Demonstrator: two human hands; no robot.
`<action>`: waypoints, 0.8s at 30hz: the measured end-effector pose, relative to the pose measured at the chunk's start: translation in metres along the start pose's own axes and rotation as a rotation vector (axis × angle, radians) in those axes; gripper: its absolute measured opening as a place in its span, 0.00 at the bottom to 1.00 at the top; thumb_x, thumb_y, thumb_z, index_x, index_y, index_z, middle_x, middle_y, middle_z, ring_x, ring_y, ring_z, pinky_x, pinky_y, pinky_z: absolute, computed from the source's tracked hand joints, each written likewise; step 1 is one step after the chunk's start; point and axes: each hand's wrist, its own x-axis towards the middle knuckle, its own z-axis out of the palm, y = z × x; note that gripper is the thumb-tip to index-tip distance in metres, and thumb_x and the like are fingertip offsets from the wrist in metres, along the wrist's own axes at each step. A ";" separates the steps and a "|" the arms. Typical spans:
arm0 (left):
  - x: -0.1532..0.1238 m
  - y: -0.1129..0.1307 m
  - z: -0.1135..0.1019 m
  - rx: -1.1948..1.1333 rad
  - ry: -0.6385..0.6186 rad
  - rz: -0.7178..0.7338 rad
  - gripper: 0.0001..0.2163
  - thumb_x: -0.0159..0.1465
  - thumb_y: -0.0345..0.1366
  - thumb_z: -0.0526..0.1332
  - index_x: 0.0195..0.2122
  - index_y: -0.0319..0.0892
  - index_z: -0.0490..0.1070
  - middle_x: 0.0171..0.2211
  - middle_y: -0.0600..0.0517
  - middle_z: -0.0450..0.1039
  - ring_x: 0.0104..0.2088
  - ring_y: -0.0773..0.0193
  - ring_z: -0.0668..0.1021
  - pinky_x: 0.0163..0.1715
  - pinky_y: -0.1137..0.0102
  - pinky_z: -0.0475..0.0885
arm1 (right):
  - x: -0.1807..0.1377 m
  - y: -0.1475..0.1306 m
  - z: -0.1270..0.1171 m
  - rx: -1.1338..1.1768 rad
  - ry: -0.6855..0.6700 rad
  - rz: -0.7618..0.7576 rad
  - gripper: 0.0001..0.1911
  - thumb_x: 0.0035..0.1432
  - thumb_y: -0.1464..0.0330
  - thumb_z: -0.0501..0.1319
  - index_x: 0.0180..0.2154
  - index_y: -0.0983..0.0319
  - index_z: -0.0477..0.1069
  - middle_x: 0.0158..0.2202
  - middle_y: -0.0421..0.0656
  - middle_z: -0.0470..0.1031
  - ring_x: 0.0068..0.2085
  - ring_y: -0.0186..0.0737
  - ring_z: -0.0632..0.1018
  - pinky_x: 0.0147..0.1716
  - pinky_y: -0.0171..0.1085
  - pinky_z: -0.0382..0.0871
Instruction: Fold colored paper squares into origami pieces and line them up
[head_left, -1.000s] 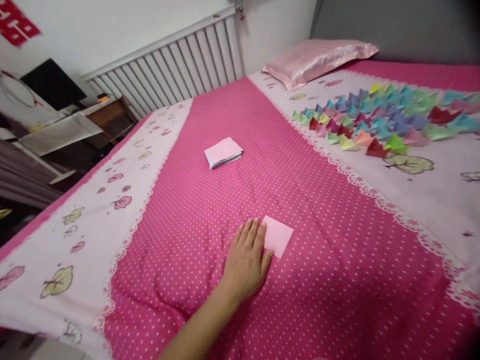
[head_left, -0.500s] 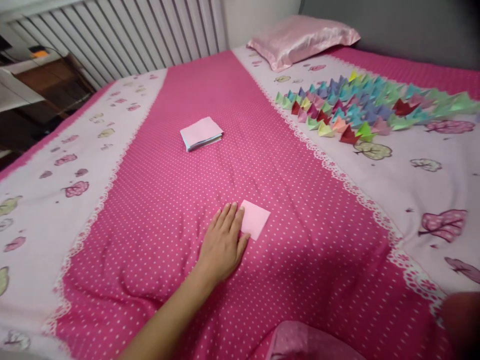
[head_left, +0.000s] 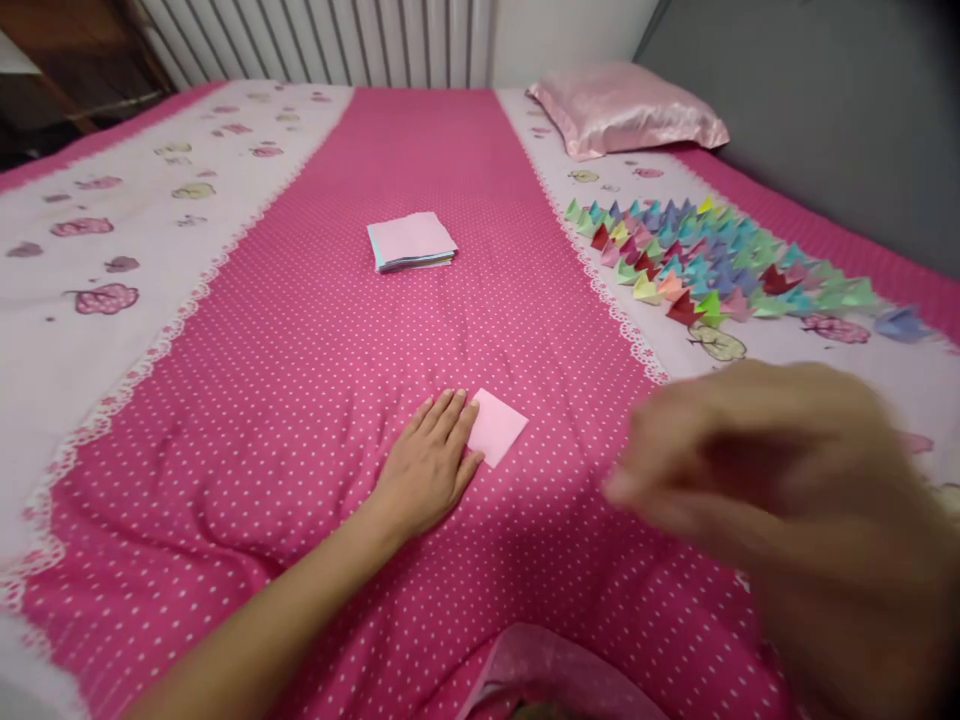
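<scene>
My left hand (head_left: 429, 452) lies flat on the bed, palm down, with its fingers stretched out. Its right side and thumb rest against the left edge of a small pink square of paper (head_left: 499, 428), partly covering it. On the right, my right hand (head_left: 750, 480) is raised close to the camera and badly smeared by motion. Its fingers look curled, with thumb and forefinger near each other; whether anything is between them does not show.
A stack of coloured paper (head_left: 412, 238), pink on top, sits farther up the bed. Many small folded paper shapes (head_left: 697, 255) in mixed colours stand in rows at the right. Behind them lies a shiny pink pillow (head_left: 626, 105). The dotted pink bedspread (head_left: 300, 420) has wrinkles.
My right hand has come up into view from the lower right corner. The camera view has turned and levelled. My left hand stays flat beside the pink paper.
</scene>
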 end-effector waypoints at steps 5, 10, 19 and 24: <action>0.000 -0.002 -0.001 -0.061 0.022 0.012 0.25 0.66 0.46 0.43 0.61 0.38 0.53 0.62 0.44 0.53 0.62 0.56 0.55 0.61 0.58 0.51 | 0.037 0.038 0.029 -0.318 -0.030 0.090 0.07 0.53 0.68 0.61 0.25 0.61 0.68 0.22 0.39 0.71 0.24 0.33 0.70 0.24 0.34 0.63; -0.002 -0.007 -0.008 -0.197 0.116 0.065 0.22 0.64 0.43 0.48 0.56 0.37 0.60 0.58 0.40 0.58 0.58 0.54 0.63 0.57 0.58 0.59 | 0.032 0.079 0.054 -0.401 -0.232 -0.092 0.12 0.53 0.68 0.61 0.41 0.61 0.67 0.41 0.47 0.72 0.42 0.43 0.72 0.39 0.42 0.68; 0.003 -0.013 -0.016 -0.437 0.187 0.142 0.15 0.60 0.38 0.55 0.47 0.38 0.68 0.40 0.44 0.70 0.40 0.59 0.72 0.41 0.62 0.69 | 0.035 0.102 0.063 -0.174 -0.239 -0.052 0.25 0.51 0.68 0.63 0.52 0.61 0.64 0.47 0.49 0.70 0.45 0.44 0.71 0.42 0.44 0.68; 0.005 -0.014 -0.015 -0.496 0.167 0.119 0.16 0.58 0.38 0.57 0.47 0.37 0.69 0.39 0.44 0.70 0.39 0.59 0.72 0.41 0.62 0.69 | 0.035 0.111 0.059 -0.015 -0.242 0.083 0.26 0.47 0.69 0.66 0.50 0.60 0.66 0.45 0.47 0.72 0.40 0.40 0.72 0.38 0.40 0.68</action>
